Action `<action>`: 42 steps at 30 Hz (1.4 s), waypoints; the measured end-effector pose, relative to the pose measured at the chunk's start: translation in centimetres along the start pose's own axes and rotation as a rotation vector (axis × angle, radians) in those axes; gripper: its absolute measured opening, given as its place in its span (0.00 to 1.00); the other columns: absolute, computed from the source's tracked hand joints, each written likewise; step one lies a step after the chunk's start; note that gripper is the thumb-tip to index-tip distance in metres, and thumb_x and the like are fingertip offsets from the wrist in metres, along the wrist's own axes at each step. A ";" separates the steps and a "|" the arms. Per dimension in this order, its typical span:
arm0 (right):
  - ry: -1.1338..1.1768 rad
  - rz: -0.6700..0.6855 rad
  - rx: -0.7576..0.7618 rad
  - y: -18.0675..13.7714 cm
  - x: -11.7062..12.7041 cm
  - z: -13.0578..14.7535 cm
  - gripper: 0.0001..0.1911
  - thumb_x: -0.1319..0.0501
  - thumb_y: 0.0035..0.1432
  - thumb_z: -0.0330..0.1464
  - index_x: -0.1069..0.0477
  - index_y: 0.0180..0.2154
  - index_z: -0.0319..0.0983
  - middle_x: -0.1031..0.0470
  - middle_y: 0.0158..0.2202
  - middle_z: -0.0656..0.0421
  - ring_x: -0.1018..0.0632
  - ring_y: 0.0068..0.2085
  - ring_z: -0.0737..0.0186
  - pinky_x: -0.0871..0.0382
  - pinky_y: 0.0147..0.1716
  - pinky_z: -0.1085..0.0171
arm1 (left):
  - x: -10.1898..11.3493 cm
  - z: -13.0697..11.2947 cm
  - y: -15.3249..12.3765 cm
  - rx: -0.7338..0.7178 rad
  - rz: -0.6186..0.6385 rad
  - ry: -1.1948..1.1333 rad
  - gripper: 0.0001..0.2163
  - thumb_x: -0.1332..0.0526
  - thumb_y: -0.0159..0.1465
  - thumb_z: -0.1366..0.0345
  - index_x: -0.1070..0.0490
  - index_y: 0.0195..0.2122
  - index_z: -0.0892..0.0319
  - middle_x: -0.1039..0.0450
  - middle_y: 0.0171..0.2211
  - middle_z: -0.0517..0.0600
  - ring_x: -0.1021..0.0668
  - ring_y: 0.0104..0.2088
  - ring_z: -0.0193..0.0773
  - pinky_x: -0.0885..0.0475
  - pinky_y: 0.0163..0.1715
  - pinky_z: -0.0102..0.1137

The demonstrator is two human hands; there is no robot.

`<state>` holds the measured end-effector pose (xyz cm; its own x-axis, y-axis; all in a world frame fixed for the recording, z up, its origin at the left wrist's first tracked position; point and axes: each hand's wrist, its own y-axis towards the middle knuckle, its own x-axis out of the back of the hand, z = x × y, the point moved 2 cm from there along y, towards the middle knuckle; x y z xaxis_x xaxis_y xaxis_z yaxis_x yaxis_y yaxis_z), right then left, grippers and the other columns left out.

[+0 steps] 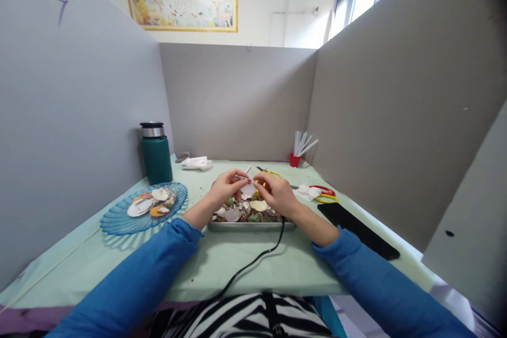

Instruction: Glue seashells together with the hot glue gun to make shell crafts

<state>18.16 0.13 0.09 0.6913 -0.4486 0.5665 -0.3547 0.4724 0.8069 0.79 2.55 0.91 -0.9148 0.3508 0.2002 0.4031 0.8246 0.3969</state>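
Above a metal tray (253, 227) of mixed seashells, both my hands meet with fingertips nearly touching. My left hand (228, 188) is closed in a pinch at a small red piece (249, 182). Close against it, the fingers of my right hand (276, 191) are also pinched; what they grip is too small to make out. A pale, shell-like disc (248, 189) shows right below the fingertips, and I cannot tell if it is held. Something yellow (259, 184) is partly hidden by my right fingers. From under that hand a black cord (257, 260) runs to the table's front edge.
A blue scalloped plate (114, 217) with shells stands left, a green bottle (157, 158) behind it. Right are red-and-yellow-handled scissors (328, 195), white tissue (308, 191) and a black flat slab (358, 229). A red cup (294, 160) holds white sticks. Grey partitions (237, 100) enclose the table.
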 end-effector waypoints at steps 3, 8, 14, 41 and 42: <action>0.010 0.013 0.013 0.0 -0.1 0.0 0.09 0.45 0.61 0.32 0.32 0.42 0.38 0.25 0.34 0.56 0.27 0.31 0.65 0.37 0.30 0.68 | -0.1 -0.2 -0.1 -0.007 0.011 0.007 0.15 0.36 0.54 0.56 0.33 0.37 0.62 0.34 0.13 0.41 0.31 0.12 0.29 0.39 0.16 0.22; 0.022 0.030 0.017 -0.1 0.0 0.1 0.08 0.45 0.61 0.32 0.32 0.41 0.38 0.26 0.33 0.57 0.28 0.29 0.66 0.38 0.29 0.68 | -0.1 -0.1 -0.1 -0.020 0.035 0.023 0.14 0.37 0.55 0.58 0.32 0.36 0.63 0.35 0.12 0.41 0.31 0.12 0.29 0.38 0.16 0.23; 0.027 0.062 0.003 -0.1 0.2 0.4 0.07 0.46 0.61 0.33 0.31 0.37 0.38 0.28 0.28 0.58 0.30 0.27 0.66 0.40 0.27 0.68 | 0.0 0.1 0.0 -0.023 0.058 0.024 0.14 0.36 0.54 0.57 0.33 0.34 0.62 0.34 0.13 0.42 0.31 0.12 0.29 0.39 0.15 0.22; -0.009 0.054 -0.031 -0.1 -0.1 0.2 0.07 0.45 0.60 0.34 0.31 0.37 0.39 0.27 0.27 0.59 0.30 0.25 0.67 0.40 0.26 0.68 | -0.1 0.5 0.0 -0.057 0.026 0.184 0.14 0.38 0.56 0.55 0.32 0.36 0.61 0.32 0.16 0.43 0.30 0.13 0.29 0.41 0.13 0.21; -0.010 0.059 -0.032 -0.1 -0.1 0.3 0.06 0.45 0.60 0.33 0.31 0.36 0.39 0.27 0.27 0.59 0.30 0.25 0.67 0.40 0.26 0.68 | -0.1 0.5 0.0 -0.062 0.029 0.183 0.14 0.38 0.56 0.55 0.32 0.36 0.61 0.32 0.16 0.43 0.30 0.13 0.29 0.41 0.13 0.21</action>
<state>17.95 -0.08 -0.03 0.6634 -0.4263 0.6149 -0.3746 0.5221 0.7662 0.85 2.74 0.43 -0.8852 0.2823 0.3697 0.4347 0.7848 0.4417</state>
